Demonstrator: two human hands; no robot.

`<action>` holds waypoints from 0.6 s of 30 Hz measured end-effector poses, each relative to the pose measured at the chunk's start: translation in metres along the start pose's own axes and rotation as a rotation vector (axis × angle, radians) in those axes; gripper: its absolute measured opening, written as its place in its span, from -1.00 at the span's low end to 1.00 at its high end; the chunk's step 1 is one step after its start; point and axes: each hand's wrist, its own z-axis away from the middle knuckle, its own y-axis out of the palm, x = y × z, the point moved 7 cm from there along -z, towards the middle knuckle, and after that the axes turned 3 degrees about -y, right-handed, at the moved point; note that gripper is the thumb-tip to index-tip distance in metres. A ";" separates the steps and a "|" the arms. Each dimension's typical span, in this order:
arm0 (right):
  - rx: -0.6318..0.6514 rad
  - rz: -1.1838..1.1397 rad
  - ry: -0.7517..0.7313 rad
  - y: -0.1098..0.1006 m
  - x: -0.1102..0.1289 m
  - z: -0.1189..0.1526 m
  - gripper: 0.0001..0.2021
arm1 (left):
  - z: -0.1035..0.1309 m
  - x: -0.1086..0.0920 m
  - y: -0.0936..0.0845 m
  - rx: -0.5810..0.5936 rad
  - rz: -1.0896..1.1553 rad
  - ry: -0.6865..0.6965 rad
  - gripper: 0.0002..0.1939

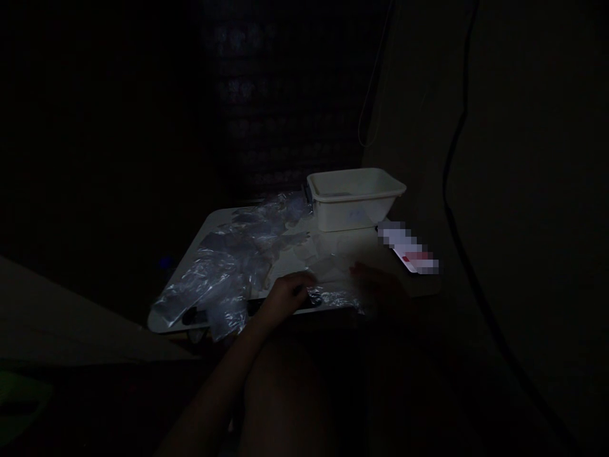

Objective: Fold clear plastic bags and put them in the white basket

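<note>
A clear plastic bag (335,295) lies between my hands at the front of a small white table (221,219). My left hand (288,293) is closed, thumb and fingers pinched at the bag's left edge. At the bag's right side is my right hand (378,284), dark and smeared, so its fingers cannot be made out. More crumpled clear plastic bags (209,273) spread over the left part of the table, some hanging over its front edge.
A white plastic tub (354,212) stands at the table's back right. Beside it lies a lit phone (406,247), its screen blurred out. A dark cable (447,184) runs down the wall on the right. The room is very dark.
</note>
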 end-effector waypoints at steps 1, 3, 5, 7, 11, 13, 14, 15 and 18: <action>0.000 -0.024 0.018 -0.001 0.001 0.000 -0.70 | 0.000 0.001 0.000 0.004 0.006 -0.002 -0.86; 0.001 -0.062 0.058 -0.003 0.002 0.001 -0.69 | 0.000 0.000 0.000 0.011 0.021 0.004 -0.87; 0.000 -0.089 0.095 -0.003 0.003 0.002 -0.70 | 0.000 -0.001 0.001 0.022 0.040 0.006 -0.86; 0.000 -0.120 0.114 -0.002 0.003 0.002 -0.72 | 0.000 -0.001 0.001 0.025 0.058 -0.003 -0.86; 0.010 -0.198 0.169 0.000 0.000 0.003 -0.75 | 0.000 -0.002 -0.001 0.004 0.070 -0.022 -0.85; 0.028 -0.221 0.202 0.000 0.000 0.004 -0.76 | 0.001 -0.002 -0.002 -0.006 0.063 -0.025 -0.85; 0.035 -0.226 0.221 0.000 -0.001 0.004 -0.76 | 0.001 -0.002 -0.002 -0.004 0.061 -0.023 -0.85; 0.042 -0.229 0.236 -0.001 -0.001 0.004 -0.76 | 0.001 -0.003 -0.002 0.001 0.062 -0.019 -0.85; 0.043 -0.229 0.260 -0.003 0.000 0.004 -0.77 | 0.001 -0.003 -0.001 0.020 0.075 -0.011 -0.84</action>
